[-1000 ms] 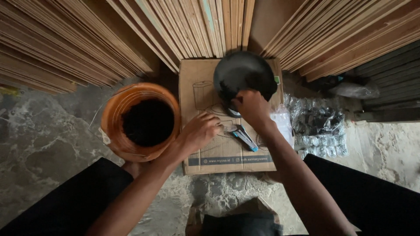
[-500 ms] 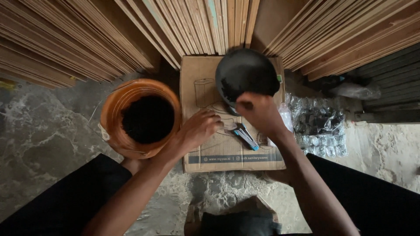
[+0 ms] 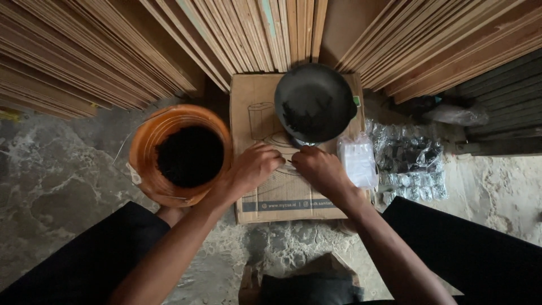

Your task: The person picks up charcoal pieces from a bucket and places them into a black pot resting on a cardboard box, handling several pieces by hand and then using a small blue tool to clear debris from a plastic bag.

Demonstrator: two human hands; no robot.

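My left hand (image 3: pixel 255 167) and right hand (image 3: pixel 319 169) meet fingertip to fingertip, pinching something hidden, just near of the black bowl (image 3: pixel 314 103) on the cardboard box (image 3: pixel 265 195).

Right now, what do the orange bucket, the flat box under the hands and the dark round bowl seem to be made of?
The orange bucket looks like plastic: smooth wall, slightly glossy and translucent at the rim. The flat box is brown corrugated cardboard, matte, with line drawings printed on it. The dark round bowl could be metal or plastic; its dull black, evenly curved surface leaves this open.
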